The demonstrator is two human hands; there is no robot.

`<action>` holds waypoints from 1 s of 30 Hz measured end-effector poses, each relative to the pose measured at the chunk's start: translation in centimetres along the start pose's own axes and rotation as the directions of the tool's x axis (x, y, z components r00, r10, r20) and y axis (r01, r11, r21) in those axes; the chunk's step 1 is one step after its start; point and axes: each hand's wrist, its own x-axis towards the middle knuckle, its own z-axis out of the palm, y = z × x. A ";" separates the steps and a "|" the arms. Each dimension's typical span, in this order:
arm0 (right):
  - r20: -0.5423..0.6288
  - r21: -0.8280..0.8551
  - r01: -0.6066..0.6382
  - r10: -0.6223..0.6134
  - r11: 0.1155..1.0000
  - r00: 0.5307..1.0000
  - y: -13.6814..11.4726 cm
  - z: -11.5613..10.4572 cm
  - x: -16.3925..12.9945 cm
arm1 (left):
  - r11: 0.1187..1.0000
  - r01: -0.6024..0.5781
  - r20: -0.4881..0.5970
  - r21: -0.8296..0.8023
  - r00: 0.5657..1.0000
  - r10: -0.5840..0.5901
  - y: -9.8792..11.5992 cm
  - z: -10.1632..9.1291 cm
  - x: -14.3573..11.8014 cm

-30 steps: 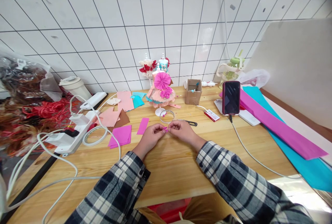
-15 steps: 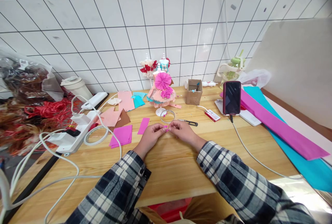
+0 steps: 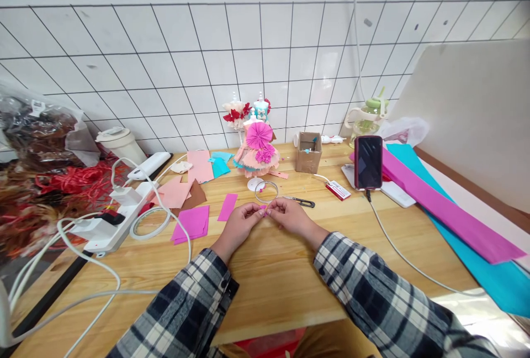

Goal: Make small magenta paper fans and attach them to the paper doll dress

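My left hand point(image 3: 239, 224) and my right hand point(image 3: 287, 216) meet fingertip to fingertip over the wooden table point(image 3: 269, 269), both pinching one small pink paper piece point(image 3: 263, 212). Just beyond the fingers lie a clear tape ring point(image 3: 266, 191) and small black snips point(image 3: 302, 201). A doll stand in a pink and peach paper dress point(image 3: 257, 152) stands further back. Pink paper pieces point(image 3: 192, 223) lie to the left of my left hand.
A white power strip with cables point(image 3: 108, 220) and a tape roll point(image 3: 146, 222) sit at left by red and brown fibre bundles point(image 3: 45, 181). A cardboard box point(image 3: 308, 152), a propped phone point(image 3: 368, 162) and long magenta and teal sheets point(image 3: 451, 209) lie right.
Both hands stay together on the small pink piece, with only slight finger movement. The view has tilted a little, so everything sits slightly lower in the frame.
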 end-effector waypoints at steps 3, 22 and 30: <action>-0.006 0.058 -0.026 0.026 0.998 1.000 -0.3 0.0 0.0 | 0.999 -0.013 0.031 -0.045 0.999 0.015 0.0 -0.1 0.0; -0.023 -0.025 0.014 -0.015 1.000 1.000 0.0 0.0 0.0 | 0.999 0.000 0.008 -0.041 1.000 0.000 0.2 0.0 0.1; -0.004 0.027 0.009 -0.009 1.000 1.000 0.1 0.2 0.0 | 0.998 0.056 -0.104 0.013 0.993 -0.055 0.2 0.1 0.0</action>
